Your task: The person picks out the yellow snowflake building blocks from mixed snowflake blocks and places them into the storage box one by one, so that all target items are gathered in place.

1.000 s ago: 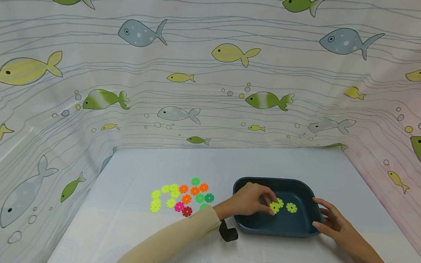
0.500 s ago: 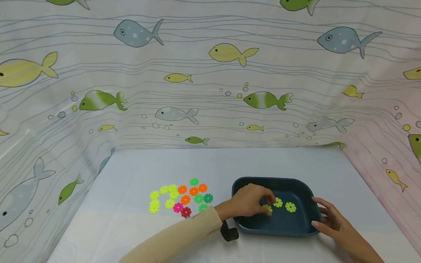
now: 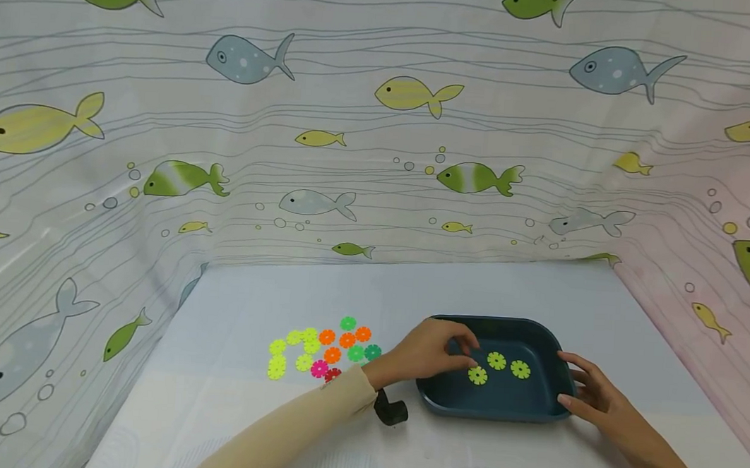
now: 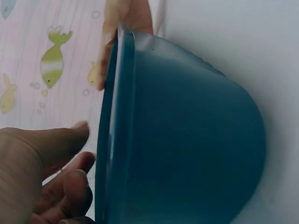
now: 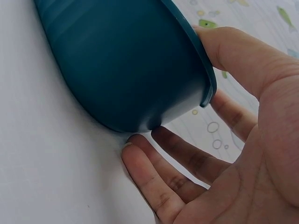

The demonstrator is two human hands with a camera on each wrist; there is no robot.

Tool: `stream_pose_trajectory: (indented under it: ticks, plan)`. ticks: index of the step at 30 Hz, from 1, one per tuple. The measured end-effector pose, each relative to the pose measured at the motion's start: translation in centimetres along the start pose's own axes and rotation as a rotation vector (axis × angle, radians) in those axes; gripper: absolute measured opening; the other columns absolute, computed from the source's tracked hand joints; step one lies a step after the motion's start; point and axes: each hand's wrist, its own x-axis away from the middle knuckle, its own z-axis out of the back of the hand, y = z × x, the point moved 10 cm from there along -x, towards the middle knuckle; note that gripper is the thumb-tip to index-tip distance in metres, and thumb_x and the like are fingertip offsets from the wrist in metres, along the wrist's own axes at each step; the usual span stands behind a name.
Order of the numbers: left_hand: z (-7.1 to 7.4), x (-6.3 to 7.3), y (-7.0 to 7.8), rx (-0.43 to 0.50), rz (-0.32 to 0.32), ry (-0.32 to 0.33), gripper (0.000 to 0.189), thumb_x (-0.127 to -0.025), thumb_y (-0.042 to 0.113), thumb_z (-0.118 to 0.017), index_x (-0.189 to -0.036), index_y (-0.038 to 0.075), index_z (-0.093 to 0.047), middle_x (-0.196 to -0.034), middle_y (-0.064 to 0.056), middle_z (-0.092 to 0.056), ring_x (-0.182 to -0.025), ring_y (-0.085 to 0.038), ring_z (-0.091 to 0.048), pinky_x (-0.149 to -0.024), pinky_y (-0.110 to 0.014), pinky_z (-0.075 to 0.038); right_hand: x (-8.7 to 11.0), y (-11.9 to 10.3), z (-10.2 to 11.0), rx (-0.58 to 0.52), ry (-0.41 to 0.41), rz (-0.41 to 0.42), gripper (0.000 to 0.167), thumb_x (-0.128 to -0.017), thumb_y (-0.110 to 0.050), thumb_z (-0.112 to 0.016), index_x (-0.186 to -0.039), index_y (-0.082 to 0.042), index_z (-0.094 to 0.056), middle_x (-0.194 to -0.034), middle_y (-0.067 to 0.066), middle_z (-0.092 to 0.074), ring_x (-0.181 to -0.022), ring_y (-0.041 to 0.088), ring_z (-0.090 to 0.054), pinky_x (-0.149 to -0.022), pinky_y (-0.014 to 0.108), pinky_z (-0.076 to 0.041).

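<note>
In the head view my left hand point(image 3: 431, 350), in a beige sleeve, hovers over the left end of a dark teal plastic basin point(image 3: 486, 413). Its thumb and fingers are apart and nothing shows between them. Just beyond the fingertips a yellow notched plastic disc point(image 3: 478, 375) lies on the basin floor. Two similar yellow discs point(image 3: 496, 360) lie to its right. My right hand point(image 3: 602, 398) holds the basin's right end. The right wrist view shows the thumb point(image 5: 233, 44) at the rim and other fingers against the outer wall.
Left of the basin, loose notched discs lie on the white table: several yellow point(image 3: 277, 363), several orange point(image 3: 347, 340), several green point(image 3: 356, 353), a pink one point(image 3: 320, 368) and a red one point(image 3: 333, 375) partly hidden by the left forearm. A fish-patterned sheet point(image 3: 410, 179) surrounds the table.
My left hand has let go of a yellow disc, which now lies flat in the basin, and has drawn back to the left. My right hand stays at the basin's right end.
</note>
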Motion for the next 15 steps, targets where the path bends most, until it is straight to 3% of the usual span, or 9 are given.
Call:
stream_pose_trajectory:
  ticks: [9, 15]
  plan:
    - [2.5, 2.2, -1.4, 0.083, 0.048, 0.123, 0.019, -0.101, 0.034, -0.069, -0.112, 0.019, -0.072, -0.093, 0.017, -0.067, -0.058, -0.002, -0.049, -0.053, -0.019, -0.045, -0.1, 0.2, 0.0, 0.012, 0.004, 0.000, 0.074, -0.105, -0.026, -0.062, -0.164, -0.032, -0.017, -0.158, 0.026, -0.024, -0.133, 0.044, -0.041, -0.093, 0.052, -0.049]
    - [3.4, 3.9, -2.2, 0.110, 0.082, 0.154, 0.015, -0.101, 0.032, -0.068, -0.111, 0.022, -0.072, -0.093, 0.018, -0.067, -0.058, -0.004, -0.048, -0.052, -0.020, -0.043, -0.2, 0.4, 0.1, 0.018, 0.001, -0.001, 0.075, -0.105, -0.027, -0.062, -0.164, -0.032, -0.017, -0.158, 0.026, -0.024, -0.133, 0.044, -0.041, -0.093, 0.051, -0.049]
